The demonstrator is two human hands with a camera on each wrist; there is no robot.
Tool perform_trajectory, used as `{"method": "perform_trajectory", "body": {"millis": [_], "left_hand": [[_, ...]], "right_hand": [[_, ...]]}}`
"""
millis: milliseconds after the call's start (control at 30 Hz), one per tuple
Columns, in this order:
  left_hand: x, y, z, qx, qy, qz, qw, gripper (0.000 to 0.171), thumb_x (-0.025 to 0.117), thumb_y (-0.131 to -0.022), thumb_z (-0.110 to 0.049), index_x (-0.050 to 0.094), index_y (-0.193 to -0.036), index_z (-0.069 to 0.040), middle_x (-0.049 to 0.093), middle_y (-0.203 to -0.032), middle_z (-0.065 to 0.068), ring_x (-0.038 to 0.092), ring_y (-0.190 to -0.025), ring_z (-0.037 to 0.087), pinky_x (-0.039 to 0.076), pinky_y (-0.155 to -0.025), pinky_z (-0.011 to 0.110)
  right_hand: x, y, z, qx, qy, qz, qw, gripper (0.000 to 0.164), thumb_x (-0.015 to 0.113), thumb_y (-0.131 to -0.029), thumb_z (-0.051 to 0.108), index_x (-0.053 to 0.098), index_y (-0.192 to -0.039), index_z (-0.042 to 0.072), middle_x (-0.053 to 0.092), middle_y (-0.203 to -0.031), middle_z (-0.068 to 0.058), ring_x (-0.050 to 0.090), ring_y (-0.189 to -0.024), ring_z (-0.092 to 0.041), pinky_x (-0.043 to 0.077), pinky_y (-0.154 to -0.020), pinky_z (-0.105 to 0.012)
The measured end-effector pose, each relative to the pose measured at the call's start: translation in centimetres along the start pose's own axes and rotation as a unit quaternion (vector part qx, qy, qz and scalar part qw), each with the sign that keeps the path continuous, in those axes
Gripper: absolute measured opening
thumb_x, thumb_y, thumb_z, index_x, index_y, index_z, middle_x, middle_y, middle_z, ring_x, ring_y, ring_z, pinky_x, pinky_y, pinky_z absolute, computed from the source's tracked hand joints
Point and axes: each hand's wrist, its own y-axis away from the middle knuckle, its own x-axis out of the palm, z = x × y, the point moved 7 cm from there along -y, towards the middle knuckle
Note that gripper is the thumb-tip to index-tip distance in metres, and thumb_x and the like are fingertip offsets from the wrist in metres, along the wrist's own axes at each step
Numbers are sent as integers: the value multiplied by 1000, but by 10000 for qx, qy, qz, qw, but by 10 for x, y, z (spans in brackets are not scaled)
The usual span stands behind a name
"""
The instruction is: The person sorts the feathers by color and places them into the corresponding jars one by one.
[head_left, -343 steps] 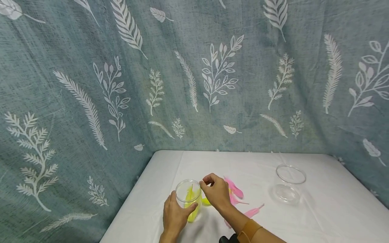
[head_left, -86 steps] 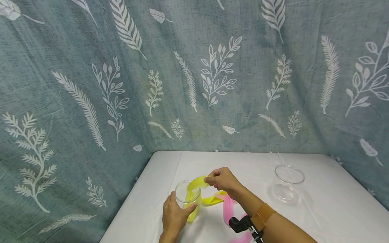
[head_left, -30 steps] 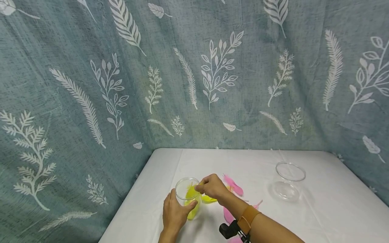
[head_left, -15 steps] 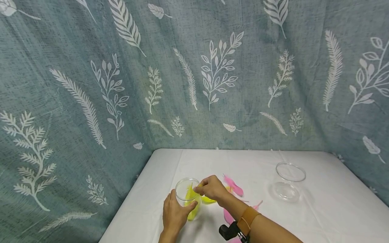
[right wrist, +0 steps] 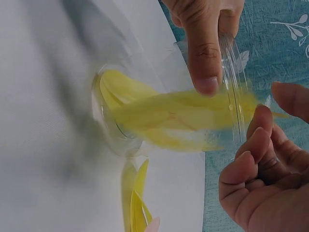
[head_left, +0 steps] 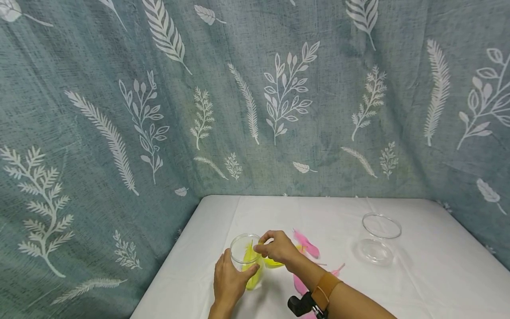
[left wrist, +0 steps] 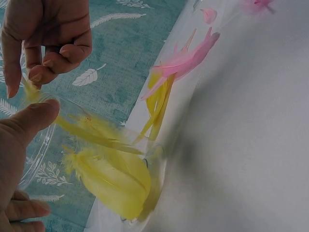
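My left hand grips a clear jar, fingers on its left side and thumb across the near wall below the rim. Several yellow feathers stand inside the jar, seen through its wall. My right hand hovers at the right of the rim. In the right wrist view its thumb and forefinger stand apart, with the quill end of a yellow feather poking out of the jar's mouth between them, unpinched. Just right of the jar, more yellow feathers lie on the table beside pink feathers.
A second clear jar stands upright at the right of the white-covered table. A further pink feather lies partly under my right forearm, which wears a brown strap with a black mount. Leaf-patterned cloth hangs behind.
Earlier my right hand brought a yellow feather from the table over the rim and lowered it into the jar. Now its thumb and forefinger have parted. My left hand has kept its grip.
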Motion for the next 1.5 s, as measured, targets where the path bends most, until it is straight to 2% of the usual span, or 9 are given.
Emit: {"method": "perform_trajectory", "body": {"millis": [267, 600, 967, 1133, 1233, 1500], "left_hand": [[-1, 0, 0, -40, -30, 0, 10000, 93, 90, -59, -48, 52, -126, 5, 60, -110, 19, 57, -101, 36, 49, -79, 50], [-2, 0, 0, -14, 8, -39, 10000, 91, 90, -58, -47, 54, -125, 4, 61, -109, 18, 58, -100, 35, 49, -79, 49], [-3, 0, 0, -58, 51, -25, 10000, 97, 91, -58, -46, 51, -129, 7, 58, -117, 23, 55, -108, 39, 46, -86, 52], [-3, 0, -1, -25, 78, -42, 10000, 95, 91, -58, -46, 52, -128, 6, 59, -116, 23, 56, -107, 38, 46, -86, 51], [-3, 1, -1, -53, 72, -17, 10000, 96, 91, -58, -45, 52, -128, 7, 58, -117, 24, 55, -109, 39, 45, -88, 52], [-3, 2, 0, -69, 72, 22, 9999, 100, 90, -58, -47, 50, -130, 8, 56, -121, 27, 54, -112, 41, 45, -90, 53]], "right_hand": [[-3, -1, 1, -88, -182, -88, 9998, 27, 76, -83, 24, 63, -96, 6, 64, -75, -10, 62, -73, -28, 49, -60, -34], [-12, -4, 3, -13, -335, -117, 9994, 28, 76, -84, 27, 62, -97, 6, 65, -81, -13, 59, -74, -25, 50, -63, -35], [-32, -11, 2, -34, -459, -367, 9983, 25, 74, -85, 25, 62, -96, 5, 64, -76, -11, 58, -71, -24, 48, -63, -34], [-43, -13, 0, 41, -448, -528, 9976, 24, 74, -85, 24, 62, -95, 5, 64, -76, -12, 59, -71, -23, 48, -64, -36], [-50, -15, -4, 105, -394, -625, 9972, 24, 73, -85, 24, 62, -95, 5, 64, -77, -12, 58, -71, -23, 47, -62, -34], [-65, -20, -17, 323, -208, -840, 9957, 23, 73, -86, 23, 62, -96, 5, 65, -80, -11, 58, -73, -24, 48, -65, -38]]}}
